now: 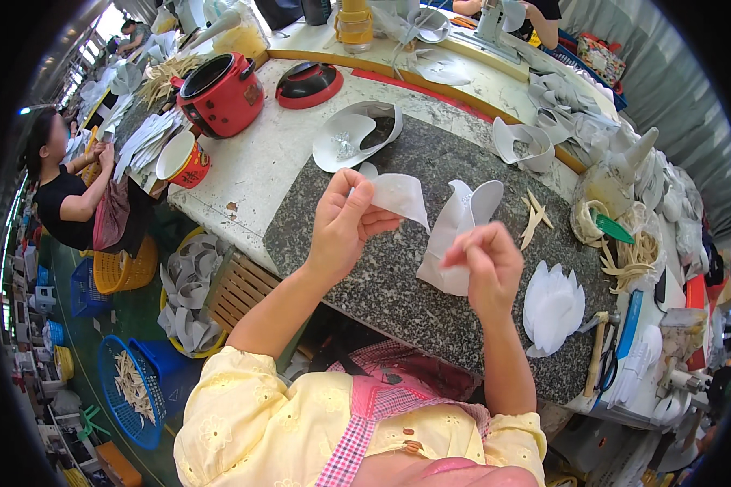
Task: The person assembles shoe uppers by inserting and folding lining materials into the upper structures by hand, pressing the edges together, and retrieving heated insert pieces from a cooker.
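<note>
Your bench (268, 154) has a pale, worn top with a dark speckled stone slab (398, 276) set into it, directly beneath the grip. A wooden rail (430, 77) with a red strip runs across beyond the grip, dividing your bench from the next one. Left of the grip and lower, the floor (105, 325) is dark green. On it you see a yellow basket (126, 272), blue baskets (134, 390) and a slatted wooden crate (235, 292) tucked against the bench edge. Far left, bright daylight enters through windows (110, 20). Beyond the grip to the right, a grey corrugated wall (666, 73) closes the room.
</note>
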Available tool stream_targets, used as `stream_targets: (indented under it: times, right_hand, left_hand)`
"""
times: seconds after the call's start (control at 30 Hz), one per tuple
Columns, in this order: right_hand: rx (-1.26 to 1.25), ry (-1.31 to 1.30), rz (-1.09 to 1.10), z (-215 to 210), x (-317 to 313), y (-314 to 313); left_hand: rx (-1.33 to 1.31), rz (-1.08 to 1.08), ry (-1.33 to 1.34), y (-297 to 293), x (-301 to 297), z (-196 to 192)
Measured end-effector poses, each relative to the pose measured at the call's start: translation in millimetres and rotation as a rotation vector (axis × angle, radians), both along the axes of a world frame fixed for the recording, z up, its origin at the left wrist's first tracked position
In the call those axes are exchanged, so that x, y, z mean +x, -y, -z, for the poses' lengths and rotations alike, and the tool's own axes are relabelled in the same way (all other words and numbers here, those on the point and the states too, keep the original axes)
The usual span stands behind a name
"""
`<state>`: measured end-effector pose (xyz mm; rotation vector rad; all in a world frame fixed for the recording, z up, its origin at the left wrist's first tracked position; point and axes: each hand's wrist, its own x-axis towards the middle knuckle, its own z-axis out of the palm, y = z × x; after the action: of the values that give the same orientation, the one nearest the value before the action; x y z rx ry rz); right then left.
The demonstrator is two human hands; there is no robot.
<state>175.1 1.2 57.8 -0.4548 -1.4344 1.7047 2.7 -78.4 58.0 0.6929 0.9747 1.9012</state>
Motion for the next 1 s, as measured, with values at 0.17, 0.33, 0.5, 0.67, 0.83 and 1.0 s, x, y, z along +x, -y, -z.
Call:
stream_targets:
  times: [0.17, 0.33, 0.5, 0.67, 0.83, 1.0]
  right_hand:
    - [0.338, 0.459, -0.43, 46, 18, 56]
    - [1.105, 0.646, -0.806, 93, 4, 115]
    - [0.484, 0.507, -1.062, 89, 41, 99]
    - [0.333, 0.348, -0.053, 14, 83, 42]
    - [-0.192, -0.052, -0.087, 5, 54, 37]
    - [0.362, 0.046, 0.471, 24, 58, 18]
  left_hand:
    - [0.053, 0.028, -0.009, -3, -8, -4]
    - [0.086, 0.057, -0.071, -12, -1, -11]
    - [0.09, 0.075, -0.083, -8, 10, -14]
    - [0.12, 0.132, 0.001, 1, 36, -21]
    - [0.152, 0.369, 0.201, 5, 83, -19]
    - [-0.017, 0.487, 0.302, 17, 94, -11]
